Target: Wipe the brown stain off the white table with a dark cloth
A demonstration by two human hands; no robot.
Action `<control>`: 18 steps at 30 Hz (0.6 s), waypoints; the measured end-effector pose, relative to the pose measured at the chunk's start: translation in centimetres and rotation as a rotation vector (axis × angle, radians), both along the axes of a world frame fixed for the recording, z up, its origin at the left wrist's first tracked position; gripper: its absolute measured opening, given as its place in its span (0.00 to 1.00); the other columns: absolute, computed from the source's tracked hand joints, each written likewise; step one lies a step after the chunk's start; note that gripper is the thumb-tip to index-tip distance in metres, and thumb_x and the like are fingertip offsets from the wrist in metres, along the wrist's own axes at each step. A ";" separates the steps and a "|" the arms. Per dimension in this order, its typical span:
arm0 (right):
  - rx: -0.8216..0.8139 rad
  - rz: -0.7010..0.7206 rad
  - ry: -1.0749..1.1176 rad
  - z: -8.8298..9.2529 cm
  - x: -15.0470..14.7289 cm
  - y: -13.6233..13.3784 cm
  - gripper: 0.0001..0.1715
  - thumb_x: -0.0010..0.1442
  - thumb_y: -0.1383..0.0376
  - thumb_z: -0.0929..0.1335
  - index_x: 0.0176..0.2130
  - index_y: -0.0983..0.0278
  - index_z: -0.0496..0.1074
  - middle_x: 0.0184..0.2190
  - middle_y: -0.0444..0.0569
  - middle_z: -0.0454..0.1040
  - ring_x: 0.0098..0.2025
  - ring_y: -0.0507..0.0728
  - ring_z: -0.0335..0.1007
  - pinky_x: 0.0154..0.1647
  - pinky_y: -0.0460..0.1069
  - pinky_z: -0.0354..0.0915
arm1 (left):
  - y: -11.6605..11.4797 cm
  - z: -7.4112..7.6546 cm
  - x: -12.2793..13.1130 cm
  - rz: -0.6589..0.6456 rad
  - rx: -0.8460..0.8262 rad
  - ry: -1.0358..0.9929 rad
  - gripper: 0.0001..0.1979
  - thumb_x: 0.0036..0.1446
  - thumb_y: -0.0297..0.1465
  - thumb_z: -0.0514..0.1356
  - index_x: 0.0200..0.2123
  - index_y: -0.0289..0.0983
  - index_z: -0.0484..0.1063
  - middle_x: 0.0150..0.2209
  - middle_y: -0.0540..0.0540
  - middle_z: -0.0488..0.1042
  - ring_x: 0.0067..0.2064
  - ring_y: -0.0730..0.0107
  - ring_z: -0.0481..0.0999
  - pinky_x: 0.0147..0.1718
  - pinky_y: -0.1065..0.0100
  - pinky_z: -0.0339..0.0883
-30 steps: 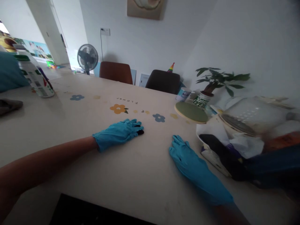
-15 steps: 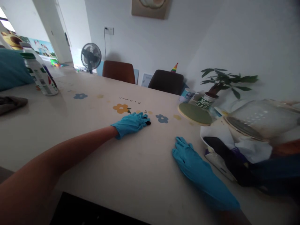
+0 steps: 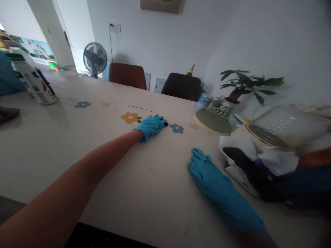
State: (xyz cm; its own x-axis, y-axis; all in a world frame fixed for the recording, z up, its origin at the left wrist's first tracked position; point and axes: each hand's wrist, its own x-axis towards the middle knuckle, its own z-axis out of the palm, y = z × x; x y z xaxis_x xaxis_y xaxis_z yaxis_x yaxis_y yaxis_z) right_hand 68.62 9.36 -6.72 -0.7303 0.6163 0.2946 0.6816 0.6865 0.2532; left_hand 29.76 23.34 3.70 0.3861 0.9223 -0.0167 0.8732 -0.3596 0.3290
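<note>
My left hand (image 3: 152, 125), in a blue glove, lies palm down on the white table top (image 3: 124, 193) beside the orange printed flower (image 3: 125, 117). Its fingers are bent over a small dark thing (image 3: 166, 124), of which only a black edge shows past the fingertips; I cannot make out its kind. My right hand (image 3: 207, 175), gloved in blue too, rests flat on the table nearer to me, its fingers stretched out and nothing in them. A blue printed flower (image 3: 177, 132) lies between the two hands.
To the right are a green round mat (image 3: 213, 121), a potted plant (image 3: 225, 107), a blue-white can (image 3: 204, 102) and a pile with a black object (image 3: 240, 162). A white bottle (image 3: 38, 88) stands far left, near a dark cloth (image 3: 9, 113). Two chairs (image 3: 128, 74) line the far edge.
My left hand has slid away from me over the table, carrying the dark thing toward the printed lettering. The right hand stays in place. The view has tipped down slightly and shifted right.
</note>
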 end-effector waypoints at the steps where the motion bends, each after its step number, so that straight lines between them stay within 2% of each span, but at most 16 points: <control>1: 0.009 -0.003 -0.009 0.0 -0.2 -0.1 0.31 0.83 0.71 0.68 0.76 0.62 0.87 0.83 0.69 0.81 0.87 0.78 0.78 0.87 0.82 0.76 | -0.1 0.0 0.0 0.001 0.000 0.000 0.34 0.96 0.43 0.50 0.92 0.37 0.69 0.96 0.33 0.61 0.98 0.42 0.55 0.97 0.38 0.43; 7: 0.120 -0.047 -0.076 -0.3 -2.0 -0.4 0.30 0.81 0.74 0.67 0.71 0.65 0.90 0.79 0.72 0.85 0.83 0.80 0.83 0.81 0.82 0.82 | -1.3 0.5 -0.4 -0.025 -0.008 0.004 0.34 0.95 0.40 0.51 0.92 0.36 0.69 0.96 0.32 0.62 0.97 0.41 0.58 0.96 0.40 0.48; 12: 0.018 0.004 -0.077 1.0 -1.0 0.0 0.33 0.81 0.73 0.66 0.73 0.64 0.89 0.80 0.70 0.84 0.85 0.81 0.81 0.81 0.82 0.84 | -3.9 0.3 -1.7 -0.058 0.007 -0.006 0.33 0.95 0.44 0.50 0.91 0.42 0.73 0.95 0.37 0.65 0.93 0.42 0.67 0.95 0.41 0.55; 18: -0.026 0.026 -0.069 1.0 0.2 0.1 0.38 0.80 0.71 0.68 0.80 0.57 0.87 0.85 0.64 0.81 0.89 0.83 0.74 0.86 0.84 0.78 | -7.5 -0.7 -5.0 -0.117 -0.033 -0.022 0.32 0.94 0.47 0.52 0.91 0.54 0.73 0.96 0.49 0.64 0.96 0.45 0.61 0.96 0.41 0.53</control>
State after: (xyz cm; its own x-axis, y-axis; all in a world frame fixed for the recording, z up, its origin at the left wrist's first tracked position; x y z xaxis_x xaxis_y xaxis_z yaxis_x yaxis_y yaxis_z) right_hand 68.86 9.43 -5.69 -0.7640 0.6042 0.2266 0.6452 0.7105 0.2808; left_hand 24.80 15.85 3.01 0.4921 0.8698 -0.0368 0.8182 -0.4476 0.3608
